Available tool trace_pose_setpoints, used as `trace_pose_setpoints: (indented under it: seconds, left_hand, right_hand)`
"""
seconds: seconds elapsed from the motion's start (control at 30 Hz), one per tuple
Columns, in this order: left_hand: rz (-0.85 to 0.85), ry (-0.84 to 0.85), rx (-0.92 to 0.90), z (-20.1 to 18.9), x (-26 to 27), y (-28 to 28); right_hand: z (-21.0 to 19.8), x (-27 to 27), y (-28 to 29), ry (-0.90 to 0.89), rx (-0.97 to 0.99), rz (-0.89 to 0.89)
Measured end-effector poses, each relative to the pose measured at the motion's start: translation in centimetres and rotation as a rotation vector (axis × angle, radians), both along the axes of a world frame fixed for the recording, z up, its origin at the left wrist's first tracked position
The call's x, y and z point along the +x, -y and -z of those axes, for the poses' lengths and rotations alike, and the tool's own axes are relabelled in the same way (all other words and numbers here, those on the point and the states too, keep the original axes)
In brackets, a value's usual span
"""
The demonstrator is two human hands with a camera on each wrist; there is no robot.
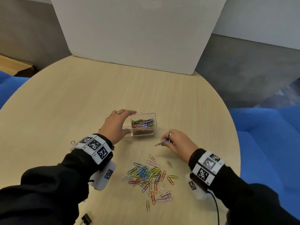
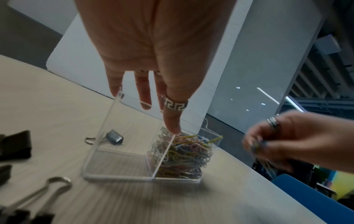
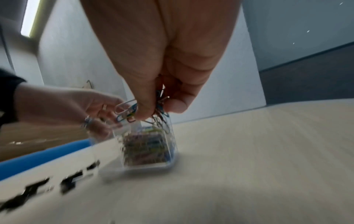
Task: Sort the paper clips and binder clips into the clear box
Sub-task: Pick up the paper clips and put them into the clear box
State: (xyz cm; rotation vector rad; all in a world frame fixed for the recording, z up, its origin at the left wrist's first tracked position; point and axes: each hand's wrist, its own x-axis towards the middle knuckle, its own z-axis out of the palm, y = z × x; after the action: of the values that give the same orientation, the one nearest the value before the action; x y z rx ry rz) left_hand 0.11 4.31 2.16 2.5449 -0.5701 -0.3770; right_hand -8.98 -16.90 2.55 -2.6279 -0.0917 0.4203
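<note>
Right fingers (image 3: pixel 145 109) pinching paper clips (image 3: pixel 126 110) – clear box (image 1: pixel 142 132) just beyond

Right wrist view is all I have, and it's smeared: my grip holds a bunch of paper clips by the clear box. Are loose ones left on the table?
Observer: Yes, a pile of paper clips lies on the table between the forearms, nearer the person than the clear box.
Operator: Any binder clips boxed yet?
Observer: None; the box's left compartment is empty.
Operator: Where are they?
Observer: A small silver binder clip lies left of the box; black binder clips lie nearer the left wrist.
</note>
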Motion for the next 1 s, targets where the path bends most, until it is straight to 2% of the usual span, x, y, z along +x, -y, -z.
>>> trace_pose_setpoints:
  seconds: [0.13, 0.27, 0.37, 0.47, 0.6, 0.73, 0.83, 1.0]
  left_hand:
    - [-0.001, -0.007, -0.010, 0.1, 0.0, -0.1]
    - [0.006, -0.014, -0.018, 0.0, 0.1, 0.0]
    - [0.006, -0.021, -0.023, 0.0, 0.2, -0.1]
    - [0.007, -0.022, -0.028, 0.0, 0.3, -0.2]
    - [0.010, -0.016, -0.035, 0.0, 0.2, -0.3]
    - [0.014, -0.012, -0.040, 0.1, 0.3, -0.3]
    - [0.016, -0.013, -0.045, 0.2, 0.3, -0.3]
    - [0.019, -0.012, -0.056, 0.2, 0.3, -0.4]
  right_hand:
    - [-1.6, 3.7, -1.6, 0.206, 0.084, 0.058]
    - [-0.6, 6.4, -4.0, 0.277, -0.050, 0.033]
    - [0.5, 6.5, -5.2, 0.279, -0.133, -0.046]
    - [0.4, 6.2, -5.1, 0.322, -0.060, -0.021]
    - [0.4, 5.6, -3.6, 0.498, -0.110, -0.070]
    - [1.4, 4.8, -2.7, 0.495, -0.235, -0.193]
    - [1.5, 5.1, -2.8, 0.481, -0.236, -0.225]
    - [1.8, 5.6, -2.9, 0.502, -0.237, -0.183]
